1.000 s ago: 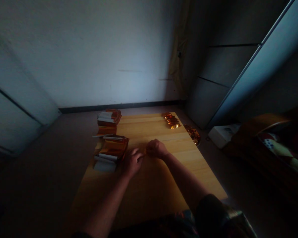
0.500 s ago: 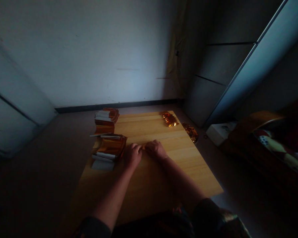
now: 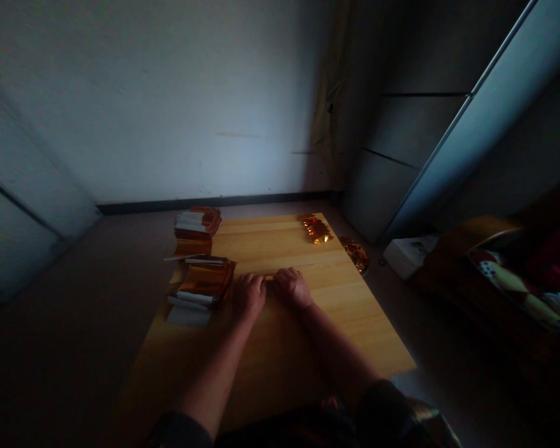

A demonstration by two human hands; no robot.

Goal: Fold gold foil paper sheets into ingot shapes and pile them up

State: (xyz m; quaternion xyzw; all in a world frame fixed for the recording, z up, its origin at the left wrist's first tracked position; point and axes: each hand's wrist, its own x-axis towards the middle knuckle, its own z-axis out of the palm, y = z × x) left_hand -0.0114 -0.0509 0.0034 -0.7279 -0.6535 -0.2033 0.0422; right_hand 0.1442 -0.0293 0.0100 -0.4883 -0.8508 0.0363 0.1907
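Observation:
My left hand (image 3: pixel 249 295) and my right hand (image 3: pixel 293 287) rest close together on the wooden table (image 3: pixel 354 323), fingers curled. Between their fingertips runs a thin strip of gold foil paper (image 3: pixel 269 278), closed in both hands; most of it is hidden under the fingers. Left of my left hand lie stacks of copper-gold foil paper (image 3: pixel 205 279) with pale backing showing. Another fanned stack of this paper (image 3: pixel 193 221) is at the table's far left corner. A row of shiny folded gold foil pieces (image 3: pixel 316 229) sits at the far right corner.
Beyond the table's right edge, more shiny gold foil pieces (image 3: pixel 354 254) lie in a low heap. A white box (image 3: pixel 408 255) stands on the floor by a wooden seat (image 3: pixel 488 230) with cloths. A wall (image 3: pixel 191 106) rises behind; a tall cabinet (image 3: pixel 410 130) stands at right.
The view has shifted slightly. My hands stay at nearly the same spot, and the strip between them looks a little thinner and straighter. The stacks have not moved.

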